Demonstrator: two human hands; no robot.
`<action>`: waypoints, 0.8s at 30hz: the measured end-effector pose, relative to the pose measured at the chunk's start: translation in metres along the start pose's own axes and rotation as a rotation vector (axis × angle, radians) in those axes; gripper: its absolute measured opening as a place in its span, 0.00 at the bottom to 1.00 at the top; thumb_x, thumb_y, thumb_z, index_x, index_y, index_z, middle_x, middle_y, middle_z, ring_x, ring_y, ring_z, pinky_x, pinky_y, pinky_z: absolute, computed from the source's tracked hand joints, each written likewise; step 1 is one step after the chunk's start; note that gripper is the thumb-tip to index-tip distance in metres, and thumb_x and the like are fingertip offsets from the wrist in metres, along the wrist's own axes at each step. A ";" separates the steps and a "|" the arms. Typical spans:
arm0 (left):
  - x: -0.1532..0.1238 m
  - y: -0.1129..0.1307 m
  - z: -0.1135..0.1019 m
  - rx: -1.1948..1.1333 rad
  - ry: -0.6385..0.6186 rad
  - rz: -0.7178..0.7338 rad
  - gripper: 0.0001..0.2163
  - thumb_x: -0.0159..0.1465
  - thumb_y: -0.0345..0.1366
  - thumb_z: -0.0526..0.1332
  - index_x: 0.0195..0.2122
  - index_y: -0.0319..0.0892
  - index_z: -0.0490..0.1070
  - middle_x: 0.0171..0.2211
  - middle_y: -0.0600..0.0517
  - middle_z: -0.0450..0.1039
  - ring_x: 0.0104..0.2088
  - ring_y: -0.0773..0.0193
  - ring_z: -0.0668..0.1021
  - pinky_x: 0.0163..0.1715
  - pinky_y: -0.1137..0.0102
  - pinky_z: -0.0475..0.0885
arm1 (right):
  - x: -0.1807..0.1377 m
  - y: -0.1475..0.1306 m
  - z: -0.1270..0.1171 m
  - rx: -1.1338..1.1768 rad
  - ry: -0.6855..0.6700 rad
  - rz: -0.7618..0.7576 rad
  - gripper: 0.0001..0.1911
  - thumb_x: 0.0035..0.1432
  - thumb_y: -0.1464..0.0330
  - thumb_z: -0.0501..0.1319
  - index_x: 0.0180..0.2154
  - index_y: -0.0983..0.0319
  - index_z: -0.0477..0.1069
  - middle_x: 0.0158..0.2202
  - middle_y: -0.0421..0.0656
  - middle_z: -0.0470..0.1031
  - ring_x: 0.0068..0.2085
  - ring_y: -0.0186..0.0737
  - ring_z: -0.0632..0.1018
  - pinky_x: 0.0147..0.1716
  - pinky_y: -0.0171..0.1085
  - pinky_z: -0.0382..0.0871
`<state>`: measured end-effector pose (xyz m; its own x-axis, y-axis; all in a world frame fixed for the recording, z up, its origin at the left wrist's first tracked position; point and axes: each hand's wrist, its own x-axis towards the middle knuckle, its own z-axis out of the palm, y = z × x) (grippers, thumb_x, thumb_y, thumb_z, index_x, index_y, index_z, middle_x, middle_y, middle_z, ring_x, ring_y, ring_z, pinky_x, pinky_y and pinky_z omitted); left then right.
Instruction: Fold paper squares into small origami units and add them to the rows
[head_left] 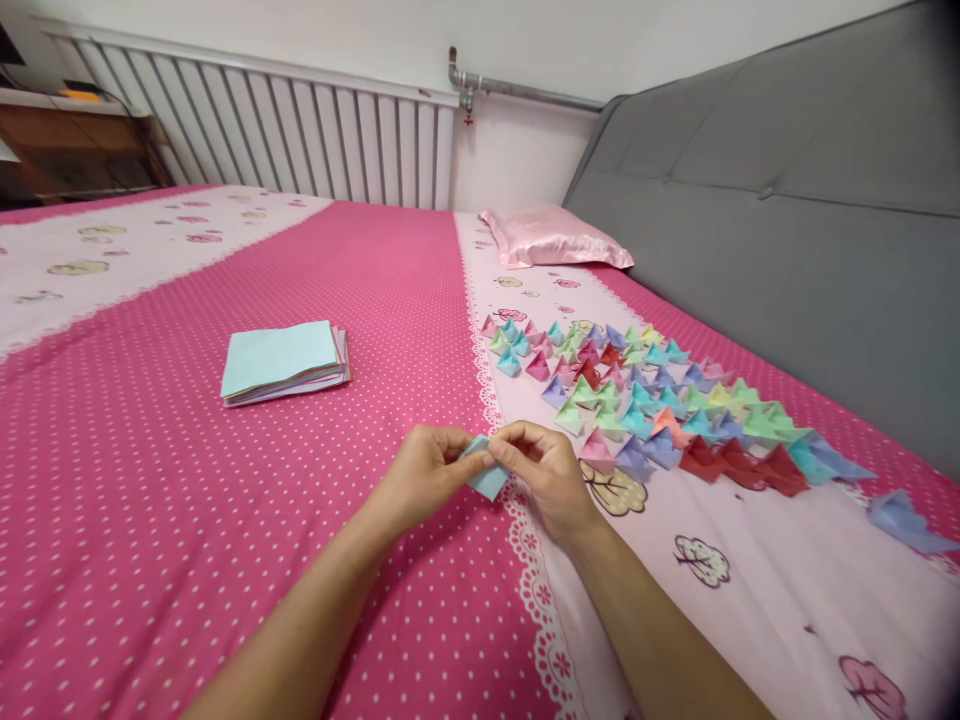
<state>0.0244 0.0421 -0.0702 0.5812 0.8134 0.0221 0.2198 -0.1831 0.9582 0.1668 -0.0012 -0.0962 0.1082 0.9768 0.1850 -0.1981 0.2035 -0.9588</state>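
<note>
My left hand (424, 475) and my right hand (544, 470) meet just above the bed and both pinch one small light-blue folded paper (487, 478). Their fingers are curled round its upper edge. To the right, on the pale strip of the sheet, lie several small folded paper shapes (637, 400) in pink, green, blue, red and purple, set out in rows. A stack of coloured paper squares (283, 362), light blue on top, rests on the pink dotted sheet to the left, beyond my left hand.
The bed carries a pink polka-dot sheet (187, 500) with pale patterned bands. A pink satin pillow (551, 238) lies at the far end beside the grey padded headboard (787, 220). A white radiator (300, 135) lines the wall behind. One blue folded shape (904, 520) sits apart at the right.
</note>
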 end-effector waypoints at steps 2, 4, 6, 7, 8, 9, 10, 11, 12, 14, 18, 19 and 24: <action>0.000 0.000 0.001 -0.007 0.024 -0.018 0.13 0.53 0.40 0.61 0.16 0.38 0.64 0.14 0.59 0.56 0.16 0.75 0.59 0.17 0.76 0.51 | 0.001 0.000 0.000 0.020 0.013 0.006 0.06 0.48 0.66 0.64 0.27 0.62 0.71 0.25 0.37 0.70 0.26 0.30 0.69 0.28 0.31 0.63; 0.000 0.002 0.002 -0.079 0.053 -0.050 0.09 0.51 0.38 0.63 0.21 0.37 0.68 0.17 0.57 0.64 0.18 0.73 0.65 0.19 0.75 0.58 | 0.001 0.000 0.001 0.045 0.044 0.012 0.06 0.49 0.66 0.64 0.27 0.62 0.70 0.25 0.36 0.68 0.26 0.29 0.68 0.28 0.30 0.62; 0.000 0.003 0.003 -0.162 0.104 -0.069 0.09 0.50 0.37 0.63 0.26 0.36 0.69 0.21 0.54 0.68 0.20 0.71 0.69 0.22 0.74 0.62 | 0.002 0.000 0.002 0.055 0.062 0.023 0.06 0.49 0.65 0.63 0.27 0.61 0.69 0.24 0.35 0.67 0.26 0.29 0.67 0.27 0.30 0.61; -0.001 0.003 0.003 -0.194 0.135 -0.067 0.09 0.49 0.37 0.64 0.27 0.36 0.70 0.22 0.53 0.69 0.21 0.70 0.70 0.22 0.74 0.63 | 0.002 0.000 0.002 0.049 0.064 0.026 0.06 0.50 0.65 0.63 0.27 0.61 0.68 0.24 0.35 0.66 0.25 0.28 0.66 0.26 0.29 0.60; -0.001 0.004 0.002 -0.210 0.170 -0.060 0.09 0.49 0.37 0.64 0.28 0.36 0.70 0.22 0.53 0.70 0.21 0.70 0.70 0.23 0.74 0.63 | 0.003 0.000 0.002 0.036 0.064 0.022 0.06 0.50 0.65 0.63 0.27 0.61 0.68 0.24 0.35 0.66 0.25 0.28 0.65 0.26 0.29 0.59; -0.001 0.004 0.002 -0.213 0.204 -0.049 0.10 0.49 0.37 0.64 0.27 0.36 0.70 0.22 0.54 0.69 0.21 0.70 0.69 0.22 0.74 0.63 | 0.003 0.001 0.002 0.016 0.058 0.014 0.06 0.50 0.65 0.63 0.27 0.61 0.68 0.24 0.35 0.65 0.25 0.28 0.65 0.26 0.29 0.59; -0.001 0.005 0.001 -0.209 0.233 -0.034 0.09 0.49 0.38 0.64 0.27 0.36 0.70 0.21 0.54 0.68 0.21 0.71 0.68 0.22 0.75 0.62 | 0.003 0.001 0.003 -0.007 0.047 0.004 0.06 0.50 0.66 0.63 0.27 0.61 0.68 0.24 0.35 0.65 0.25 0.28 0.65 0.26 0.30 0.59; -0.002 0.005 0.001 -0.203 0.253 -0.019 0.09 0.49 0.38 0.64 0.26 0.36 0.70 0.20 0.55 0.67 0.20 0.71 0.67 0.21 0.75 0.61 | 0.002 0.002 0.003 -0.030 0.032 -0.006 0.06 0.50 0.66 0.62 0.28 0.61 0.69 0.25 0.35 0.66 0.25 0.28 0.65 0.27 0.30 0.60; -0.002 0.005 0.001 -0.199 0.265 -0.004 0.09 0.49 0.38 0.63 0.24 0.36 0.70 0.19 0.56 0.66 0.20 0.72 0.66 0.21 0.76 0.59 | 0.002 0.002 0.003 -0.051 0.015 -0.011 0.06 0.50 0.65 0.62 0.28 0.61 0.69 0.25 0.36 0.66 0.26 0.29 0.66 0.28 0.30 0.60; -0.002 0.006 0.000 -0.197 0.273 0.013 0.09 0.49 0.38 0.63 0.23 0.36 0.70 0.17 0.57 0.63 0.19 0.73 0.64 0.20 0.76 0.58 | 0.001 0.003 0.003 -0.082 -0.016 -0.011 0.06 0.51 0.65 0.62 0.29 0.61 0.69 0.27 0.37 0.68 0.28 0.30 0.67 0.29 0.31 0.62; -0.001 0.005 0.000 -0.104 0.256 0.000 0.09 0.49 0.39 0.62 0.23 0.37 0.70 0.17 0.58 0.61 0.18 0.73 0.62 0.18 0.76 0.56 | 0.000 0.002 0.002 -0.110 -0.002 -0.058 0.11 0.48 0.65 0.63 0.36 0.59 0.69 0.33 0.39 0.70 0.31 0.33 0.70 0.30 0.32 0.64; -0.001 0.004 0.000 -0.052 0.238 -0.003 0.09 0.50 0.39 0.62 0.23 0.37 0.69 0.16 0.58 0.60 0.17 0.73 0.62 0.18 0.76 0.55 | 0.000 0.002 0.002 -0.117 0.010 -0.079 0.13 0.48 0.65 0.64 0.38 0.58 0.69 0.34 0.39 0.70 0.32 0.33 0.71 0.31 0.32 0.65; -0.001 -0.001 0.001 0.154 0.129 0.051 0.11 0.53 0.38 0.59 0.18 0.38 0.65 0.15 0.59 0.56 0.17 0.74 0.59 0.17 0.76 0.52 | 0.002 0.005 -0.002 -0.139 0.044 -0.096 0.09 0.49 0.66 0.63 0.35 0.60 0.71 0.31 0.39 0.72 0.32 0.34 0.72 0.33 0.35 0.66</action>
<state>0.0241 0.0410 -0.0712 0.4913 0.8633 0.1154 0.3160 -0.3001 0.9001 0.1680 0.0019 -0.1012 0.1629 0.9488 0.2708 -0.0489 0.2819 -0.9582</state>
